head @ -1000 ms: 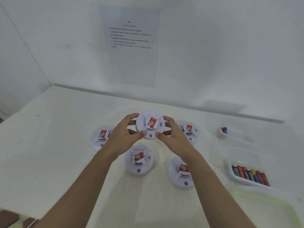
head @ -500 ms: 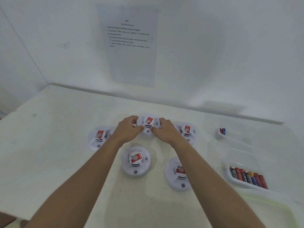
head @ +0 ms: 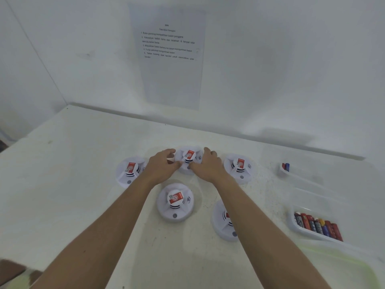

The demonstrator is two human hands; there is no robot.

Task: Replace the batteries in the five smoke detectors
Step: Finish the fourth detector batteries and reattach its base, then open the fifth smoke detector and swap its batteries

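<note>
Five white round detectors lie on a white table (head: 62, 184). The back detector (head: 188, 158) is in the middle of the far row, and both hands are on it. The left hand (head: 161, 166) curls its fingers round the left edge, thumb on the near rim. The right hand (head: 208, 163) grips the right edge in the same way. I cannot tell if this detector rests fully on the table.

Just beside it are the left detector (head: 130, 171) and the right detector (head: 239, 166). Nearer stands the front detector (head: 176, 202), between the two arms. The right forearm (head: 248, 209) hides part of the fifth detector (head: 223, 223).

At the right, a clear tray (head: 290, 223) holds a row of batteries (head: 317, 226), mostly red. Further back, a small tray (head: 295, 176) holds blue and red cells (head: 285, 166). A green-edged tray (head: 354, 259) is at the near right corner.

Each detector has a red and white label, too small to read. A paper (head: 168, 59) on the wall (head: 291, 59) has numbered lines; the first reads about "Buka penutup kompartmen bateri penggera". The others are too blurred.
</note>
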